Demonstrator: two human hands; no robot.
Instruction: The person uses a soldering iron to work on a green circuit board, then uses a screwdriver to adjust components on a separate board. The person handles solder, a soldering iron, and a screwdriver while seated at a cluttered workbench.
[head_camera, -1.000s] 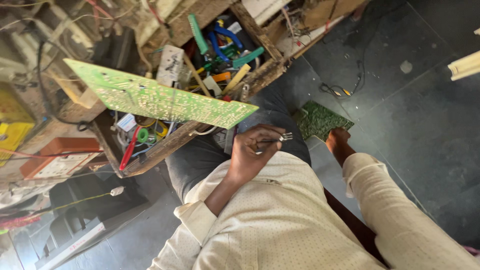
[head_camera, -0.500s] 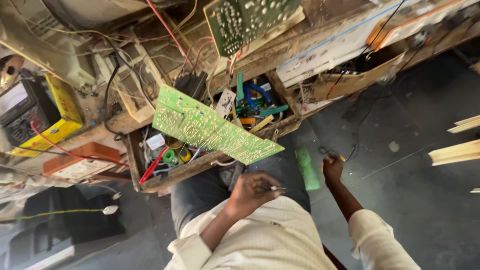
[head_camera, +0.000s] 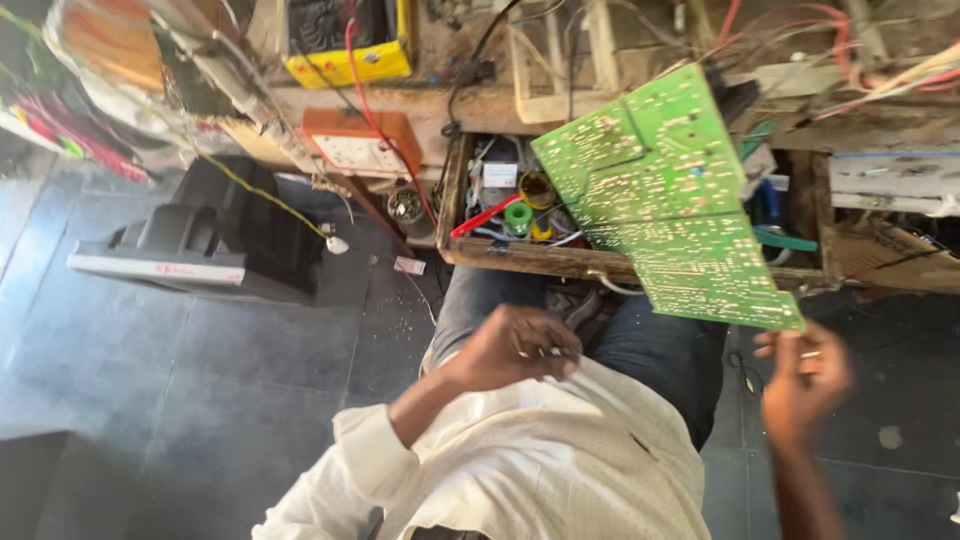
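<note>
My left hand (head_camera: 512, 347) is curled in front of my chest, pinching a small metal tool (head_camera: 552, 351) against my white shirt. My right hand (head_camera: 803, 378) is blurred, with its fingers spread just under the lower corner of a large green circuit board (head_camera: 672, 192). I cannot tell whether it touches the corner, and I see nothing in it. The board lies tilted, solder side up, over an open wooden drawer (head_camera: 520, 256) full of small parts and wires. My knees in blue jeans (head_camera: 650, 345) sit below the drawer.
A yellow-cased meter (head_camera: 345, 38) and an orange box (head_camera: 358, 143) sit on the cluttered wooden bench, with red wires running across it. A dark device casing (head_camera: 210, 245) lies on the grey tiled floor (head_camera: 160, 400) to the left. A thin yellow wire hangs down beside it.
The view has swung left and closer to the bench. The small green board that my right hand held is out of sight. That hand has risen to the large board's corner.
</note>
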